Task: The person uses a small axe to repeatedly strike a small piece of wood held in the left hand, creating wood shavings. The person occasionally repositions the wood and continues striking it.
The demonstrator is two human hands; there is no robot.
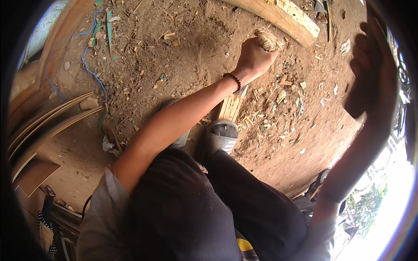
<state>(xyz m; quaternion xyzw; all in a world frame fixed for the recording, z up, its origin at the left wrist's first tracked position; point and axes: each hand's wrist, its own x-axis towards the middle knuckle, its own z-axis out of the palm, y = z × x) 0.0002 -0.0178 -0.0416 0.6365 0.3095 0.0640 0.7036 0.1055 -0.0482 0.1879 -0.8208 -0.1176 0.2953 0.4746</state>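
Note:
My left hand (pixel 256 58) is closed around a piece of wood, whose rough, frayed end (pixel 267 41) sticks out past the fist. A reddish flat wooden length (pixel 232 106) shows below my wrist, down to the sandal on my right foot (pixel 223 132). Whether it is the same piece as the frayed end, I cannot tell, as my hand covers the join. On the far right my right hand (pixel 363 56) is raised with its fingers curled round a dark, flat-sided tool (pixel 357 98). It is in deep shadow, and its kind cannot be made out.
A thick split log (pixel 283 19) lies on the dirt beyond my left hand. Wood chips (pixel 261 122) are scattered over the ground. Curved wooden strips (pixel 48 117) and a blue cord (pixel 89 61) lie at the left. Bright daylight and blurred metal objects fill the right edge.

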